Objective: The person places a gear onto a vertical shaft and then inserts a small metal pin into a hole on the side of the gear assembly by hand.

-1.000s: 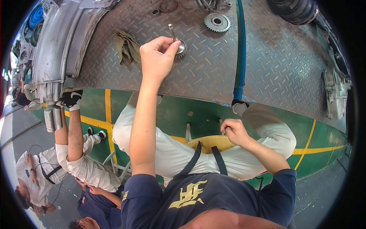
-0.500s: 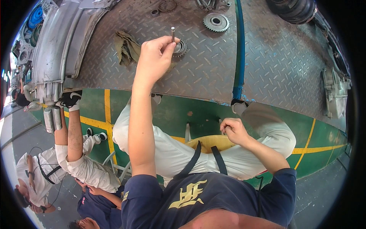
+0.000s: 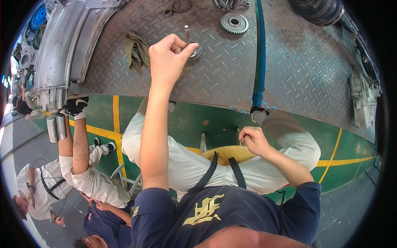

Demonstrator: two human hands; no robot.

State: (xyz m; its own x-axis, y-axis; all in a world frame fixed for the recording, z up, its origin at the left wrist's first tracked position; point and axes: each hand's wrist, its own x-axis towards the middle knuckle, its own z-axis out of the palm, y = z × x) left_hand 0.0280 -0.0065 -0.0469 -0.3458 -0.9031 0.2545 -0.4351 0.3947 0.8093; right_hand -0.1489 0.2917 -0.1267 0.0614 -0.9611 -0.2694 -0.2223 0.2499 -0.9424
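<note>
My left hand (image 3: 168,56) is raised over the metal table, pinching a slim metal pin (image 3: 187,32) between thumb and fingers. The pin stands roughly upright, its lower end hidden by the hand. Just beyond my thumb a small toothed gear (image 3: 197,52) lies on the plate, partly covered by the hand. Left of the hand is a crumpled olive cloth (image 3: 136,50). My right hand (image 3: 255,141) hangs over my lap with curled fingers; what they hold, if anything, is hidden.
A larger gear (image 3: 234,23) lies farther back, left of a blue strip (image 3: 259,53) crossing the tread-plate table (image 3: 223,78). Rings (image 3: 181,5) sit at the far edge. A big metal housing (image 3: 62,49) stands at left, another casting (image 3: 364,101) at right. Other people (image 3: 105,219) are at lower left.
My left thumb and fingers have shifted on the pin, with the thumb now farther right. The pin's top is slightly higher. My right hand has barely moved.
</note>
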